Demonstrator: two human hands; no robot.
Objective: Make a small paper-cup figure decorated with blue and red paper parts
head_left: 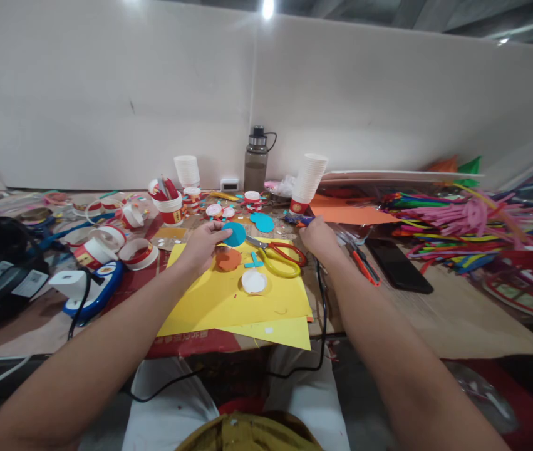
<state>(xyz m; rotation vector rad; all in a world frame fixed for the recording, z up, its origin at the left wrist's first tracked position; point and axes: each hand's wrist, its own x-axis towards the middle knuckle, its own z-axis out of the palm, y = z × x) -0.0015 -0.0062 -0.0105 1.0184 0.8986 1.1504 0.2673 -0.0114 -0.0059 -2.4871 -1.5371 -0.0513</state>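
Observation:
My left hand (pixel 204 246) pinches a round blue paper disc (pixel 233 234) by its edge, above the yellow paper sheets (pixel 266 307). In my right hand (pixel 319 238) is a dark blue glue gun (pixel 300 220), its black cord (pixel 324 307) hanging over the table's front edge. Between the hands lie scissors (pixel 282 262) with red and yellow handles, an orange paper piece (pixel 227 259), small blue paper strips (pixel 253 260) and a white paper disc (pixel 253 282). Another blue paper shape (pixel 262 222) rests just beyond.
Stacked paper cups (pixel 310 178) and a water bottle (pixel 256 163) stand at the back. Cut cup rings (pixel 138 254) and a power strip (pixel 99 288) lie left. To the right are a phone (pixel 400 265), pliers-like orange handles (pixel 364 266) and colourful pipe cleaners (pixel 468 216).

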